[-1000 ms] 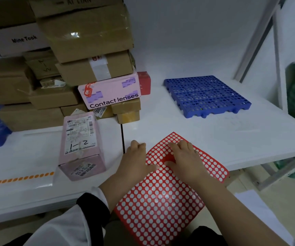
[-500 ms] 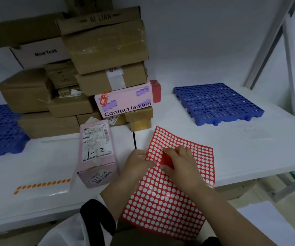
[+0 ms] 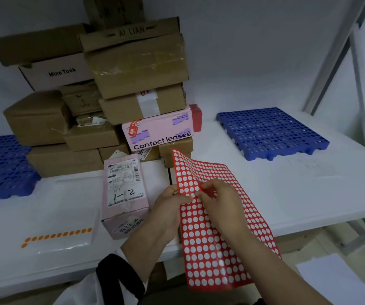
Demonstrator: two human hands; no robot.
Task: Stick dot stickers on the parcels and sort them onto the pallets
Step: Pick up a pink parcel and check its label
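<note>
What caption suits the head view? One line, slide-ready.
The left hand holds the red sticker sheet while the right hand picks at a dot, beside a pink parcel marked 1-2.

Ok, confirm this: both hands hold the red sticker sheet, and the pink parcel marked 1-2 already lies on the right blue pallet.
One point is wrong. The head view shows the pink parcel marked 1-2 on the white table beside the left hand, not on the right blue pallet. That hand and the right hand do hold the red sticker sheet.
</note>
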